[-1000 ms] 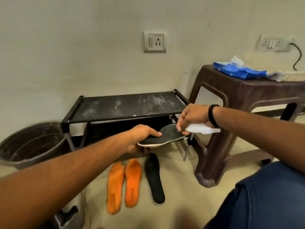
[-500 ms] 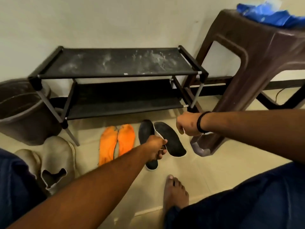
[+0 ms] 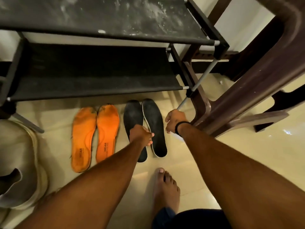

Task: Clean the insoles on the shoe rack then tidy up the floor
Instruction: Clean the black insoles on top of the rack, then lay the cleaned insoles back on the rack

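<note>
The left hand (image 3: 141,133) pinches the inner edge of the right black insole (image 3: 155,128) with curled fingers (image 3: 151,138), the insole lying on the floor (image 3: 231,154) beside its twin (image 3: 132,114). The right hand (image 3: 175,119) hovers just beside it, fingers curled under; whether they hold anything I cannot tell. Two orange insoles (image 3: 94,136) lie left, before the shoe rack (image 3: 99,63).

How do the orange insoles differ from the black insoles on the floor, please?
The orange insoles carry printed lettering; the black insoles look plain. The orange pair lies untouched; the left hand grips the white edge of a black one. Both pairs lie side by side before the rack.
</note>
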`<action>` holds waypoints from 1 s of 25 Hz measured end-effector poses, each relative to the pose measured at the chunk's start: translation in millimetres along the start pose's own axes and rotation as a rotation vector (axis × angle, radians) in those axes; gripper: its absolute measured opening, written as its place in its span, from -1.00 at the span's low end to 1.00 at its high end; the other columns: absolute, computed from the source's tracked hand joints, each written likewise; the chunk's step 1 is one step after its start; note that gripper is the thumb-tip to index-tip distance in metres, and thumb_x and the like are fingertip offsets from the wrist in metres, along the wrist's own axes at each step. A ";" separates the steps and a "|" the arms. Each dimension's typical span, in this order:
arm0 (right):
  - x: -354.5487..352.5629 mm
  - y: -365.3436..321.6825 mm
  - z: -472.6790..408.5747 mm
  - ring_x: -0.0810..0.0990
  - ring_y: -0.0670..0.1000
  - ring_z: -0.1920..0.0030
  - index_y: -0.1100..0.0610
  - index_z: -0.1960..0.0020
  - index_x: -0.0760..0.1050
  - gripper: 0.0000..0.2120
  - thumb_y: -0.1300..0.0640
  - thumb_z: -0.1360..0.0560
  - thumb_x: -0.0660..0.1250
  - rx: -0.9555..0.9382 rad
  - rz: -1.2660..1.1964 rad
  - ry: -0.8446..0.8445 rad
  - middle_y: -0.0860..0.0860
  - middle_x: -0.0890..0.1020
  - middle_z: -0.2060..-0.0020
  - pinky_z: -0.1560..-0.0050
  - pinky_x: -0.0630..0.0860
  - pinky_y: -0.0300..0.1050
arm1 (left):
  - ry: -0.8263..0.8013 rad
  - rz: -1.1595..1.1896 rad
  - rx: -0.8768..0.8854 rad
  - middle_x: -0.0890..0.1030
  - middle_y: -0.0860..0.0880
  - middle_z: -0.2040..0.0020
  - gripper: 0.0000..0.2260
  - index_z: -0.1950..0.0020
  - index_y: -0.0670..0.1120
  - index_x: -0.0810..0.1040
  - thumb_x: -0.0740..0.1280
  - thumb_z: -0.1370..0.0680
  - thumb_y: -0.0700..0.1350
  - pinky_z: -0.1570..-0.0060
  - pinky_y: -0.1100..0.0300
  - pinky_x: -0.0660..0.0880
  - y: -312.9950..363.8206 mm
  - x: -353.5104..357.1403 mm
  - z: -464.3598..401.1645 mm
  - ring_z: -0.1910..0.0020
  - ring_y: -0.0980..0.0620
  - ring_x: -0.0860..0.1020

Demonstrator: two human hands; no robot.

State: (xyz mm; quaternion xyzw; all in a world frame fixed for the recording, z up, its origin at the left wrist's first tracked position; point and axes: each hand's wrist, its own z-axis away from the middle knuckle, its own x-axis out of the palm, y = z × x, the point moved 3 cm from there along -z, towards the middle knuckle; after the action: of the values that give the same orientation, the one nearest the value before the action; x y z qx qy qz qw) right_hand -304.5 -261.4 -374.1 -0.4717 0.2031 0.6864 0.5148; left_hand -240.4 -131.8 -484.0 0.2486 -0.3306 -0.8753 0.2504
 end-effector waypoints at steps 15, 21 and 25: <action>107.3 20.9 26.2 0.58 0.20 -0.09 -0.02 -0.21 0.56 -0.74 0.01 -0.56 0.25 -0.003 -0.083 -0.004 0.11 0.63 -0.09 -0.16 0.57 0.04 | 0.169 -0.639 0.251 0.64 -0.15 -0.06 -0.84 -0.16 -0.15 0.60 0.36 -0.61 -0.12 -0.11 0.03 0.60 12.5 11.8 5.3 -0.03 -0.14 0.63; 98.4 15.3 24.2 0.61 0.19 -0.04 0.08 -0.19 0.57 -0.75 0.05 -0.57 0.27 0.024 -0.112 0.069 0.13 0.64 -0.07 -0.12 0.58 0.00 | 0.162 -0.651 0.237 0.65 -0.13 -0.02 -0.82 -0.12 -0.12 0.61 0.40 -0.59 -0.05 -0.07 0.04 0.61 10.4 6.9 5.1 0.01 -0.12 0.64; 83.4 1.2 24.4 0.60 0.24 -0.05 0.19 -0.11 0.59 -0.78 0.09 -0.54 0.34 0.021 -0.199 0.163 0.19 0.62 -0.06 -0.11 0.53 -0.03 | 0.255 -0.573 0.291 0.65 -0.07 0.16 -0.84 0.06 -0.07 0.64 0.36 -0.60 0.00 0.15 0.10 0.56 11.3 -6.7 17.2 0.19 -0.04 0.60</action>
State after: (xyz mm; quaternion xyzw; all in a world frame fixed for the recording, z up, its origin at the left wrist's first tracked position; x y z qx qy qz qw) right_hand -318.3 -200.3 -434.3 -0.5381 0.2037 0.5893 0.5672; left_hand -242.7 -127.4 -462.9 0.4720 -0.3349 -0.8155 -0.0042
